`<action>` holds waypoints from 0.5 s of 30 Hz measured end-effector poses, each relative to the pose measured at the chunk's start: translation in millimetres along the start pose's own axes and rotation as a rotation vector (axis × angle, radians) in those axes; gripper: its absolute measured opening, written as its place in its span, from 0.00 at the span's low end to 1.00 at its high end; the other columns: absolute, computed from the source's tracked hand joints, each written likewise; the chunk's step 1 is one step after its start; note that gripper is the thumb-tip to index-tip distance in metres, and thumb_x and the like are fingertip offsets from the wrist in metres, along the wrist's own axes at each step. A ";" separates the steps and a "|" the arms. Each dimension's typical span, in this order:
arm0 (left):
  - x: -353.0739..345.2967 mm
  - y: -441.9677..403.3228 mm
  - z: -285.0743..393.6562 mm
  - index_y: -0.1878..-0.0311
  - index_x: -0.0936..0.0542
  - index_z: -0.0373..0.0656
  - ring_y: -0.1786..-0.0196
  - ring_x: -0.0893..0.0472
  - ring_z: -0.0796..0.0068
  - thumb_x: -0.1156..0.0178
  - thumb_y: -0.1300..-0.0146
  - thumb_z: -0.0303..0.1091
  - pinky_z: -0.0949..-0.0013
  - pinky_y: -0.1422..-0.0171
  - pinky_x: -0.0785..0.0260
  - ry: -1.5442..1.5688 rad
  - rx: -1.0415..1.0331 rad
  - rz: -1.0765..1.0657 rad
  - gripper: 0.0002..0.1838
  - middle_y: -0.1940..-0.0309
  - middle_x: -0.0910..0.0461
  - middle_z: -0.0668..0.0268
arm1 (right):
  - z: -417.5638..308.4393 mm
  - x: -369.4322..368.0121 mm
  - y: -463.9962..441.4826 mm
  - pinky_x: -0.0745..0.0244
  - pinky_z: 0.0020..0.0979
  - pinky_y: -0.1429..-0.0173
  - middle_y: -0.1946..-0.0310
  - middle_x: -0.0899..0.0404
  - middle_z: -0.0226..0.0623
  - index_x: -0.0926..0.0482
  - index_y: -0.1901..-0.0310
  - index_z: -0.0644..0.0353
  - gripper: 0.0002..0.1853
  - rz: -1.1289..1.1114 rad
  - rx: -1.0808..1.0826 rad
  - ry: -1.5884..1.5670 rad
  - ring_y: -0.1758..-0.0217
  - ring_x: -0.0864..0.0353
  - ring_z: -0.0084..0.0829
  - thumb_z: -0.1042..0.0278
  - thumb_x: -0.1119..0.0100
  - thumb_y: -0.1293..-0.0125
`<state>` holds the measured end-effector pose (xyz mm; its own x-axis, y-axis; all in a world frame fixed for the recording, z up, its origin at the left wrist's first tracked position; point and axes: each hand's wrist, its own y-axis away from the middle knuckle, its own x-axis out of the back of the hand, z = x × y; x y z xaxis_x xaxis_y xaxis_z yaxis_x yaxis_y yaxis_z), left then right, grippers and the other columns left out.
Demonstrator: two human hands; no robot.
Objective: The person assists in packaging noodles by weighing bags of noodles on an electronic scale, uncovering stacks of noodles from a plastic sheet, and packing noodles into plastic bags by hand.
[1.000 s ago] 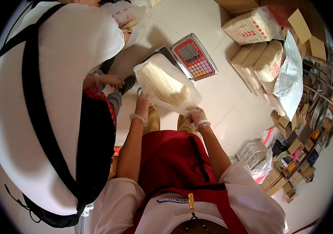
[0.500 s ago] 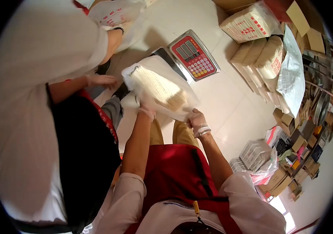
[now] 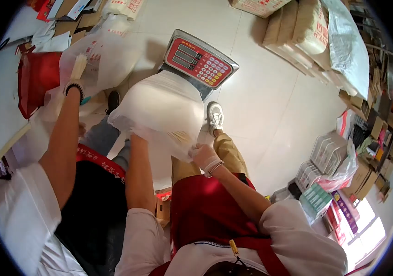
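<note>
In the middle of the head view, a translucent plastic bag (image 3: pixel 159 103) bulges in front of the scale. A bundle of thin pale sticks (image 3: pixel 178 135) shows faintly through its lower right part. My right hand (image 3: pixel 205 158), in a clear glove, is closed on the bag's right edge. My left forearm (image 3: pixel 140 165) reaches up to the bag's left side, where the plastic hides the hand and its fingers. Just beyond the bag, a digital scale (image 3: pixel 199 60) with a red keypad panel sits on the floor, its platform mostly covered by the bag.
At left, a co-worker's hand (image 3: pixel 75 85) holds pale thin sticks (image 3: pixel 79 66) beside another plastic bag (image 3: pixel 109 60). Wrapped packs (image 3: pixel 311 30) are stacked at upper right. White wire baskets (image 3: pixel 327 152) and shelves with boxes line the right. Tiled floor (image 3: pixel 270 110) lies between.
The bag has moved left and now bulges out, covering most of the sticks. My right hand has moved left with its edge. The co-worker's arm has swung up to the left-hand bag.
</note>
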<state>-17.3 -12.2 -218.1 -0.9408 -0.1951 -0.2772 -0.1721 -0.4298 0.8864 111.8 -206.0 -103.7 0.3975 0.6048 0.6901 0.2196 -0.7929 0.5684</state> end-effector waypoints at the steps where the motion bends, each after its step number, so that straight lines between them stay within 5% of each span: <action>1: -1.5 -3.3 8.1 0.47 0.40 0.46 0.49 0.35 0.67 0.59 0.44 0.51 0.65 0.49 0.39 -0.009 0.004 -0.002 0.25 0.50 0.37 0.67 | -8.6 0.6 -4.2 0.32 0.26 0.69 0.70 0.27 0.28 0.29 0.64 0.54 0.12 -0.030 -0.076 -0.022 0.64 0.28 0.26 0.66 0.51 0.54; 3: -4.4 -8.8 24.1 0.47 0.40 0.45 0.50 0.35 0.67 0.58 0.44 0.50 0.65 0.49 0.39 -0.039 0.004 -0.011 0.25 0.50 0.37 0.65 | -18.1 38.5 -7.0 0.30 0.26 0.70 0.68 0.28 0.30 0.29 0.69 0.52 0.08 -0.012 -0.309 -0.280 0.69 0.26 0.26 0.67 0.52 0.53; 6: -10.9 -18.0 36.3 0.48 0.40 0.43 0.51 0.34 0.66 0.57 0.45 0.49 0.65 0.50 0.39 -0.083 0.018 -0.021 0.26 0.51 0.36 0.64 | -25.5 14.9 -12.4 0.30 0.26 0.70 0.73 0.26 0.31 0.28 0.74 0.51 0.04 0.265 -0.161 -0.106 0.72 0.25 0.27 0.68 0.52 0.54; 11: -18.8 -12.5 25.2 0.49 0.40 0.41 0.52 0.33 0.65 0.55 0.46 0.48 0.64 0.51 0.39 -0.127 0.078 -0.033 0.26 0.53 0.36 0.61 | 6.8 22.7 4.0 0.31 0.25 0.69 0.74 0.26 0.25 0.26 0.71 0.48 0.06 0.037 -0.295 -0.112 0.66 0.26 0.24 0.66 0.54 0.49; 14: -26.7 -8.9 21.2 0.49 0.40 0.39 0.53 0.33 0.64 0.54 0.47 0.47 0.64 0.51 0.39 -0.152 0.105 -0.050 0.26 0.54 0.36 0.59 | 23.0 38.3 14.1 0.37 0.22 0.81 0.81 0.26 0.32 0.27 0.69 0.59 0.08 0.011 -0.939 -1.771 0.83 0.30 0.22 0.66 0.50 0.49; 15: -26.7 -8.6 18.2 0.49 0.40 0.39 0.53 0.33 0.63 0.54 0.47 0.47 0.64 0.51 0.39 -0.151 0.114 -0.056 0.26 0.54 0.36 0.58 | 21.9 41.5 18.8 0.37 0.22 0.81 0.81 0.26 0.32 0.27 0.69 0.59 0.08 0.006 -0.942 -1.761 0.83 0.30 0.22 0.66 0.50 0.49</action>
<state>4.0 12.7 -211.6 -0.9604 -0.0353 -0.2762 -0.2495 -0.3318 0.9098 151.9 -197.5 -74.2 0.8036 -0.5880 -0.0916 -0.0029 -0.1578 0.9875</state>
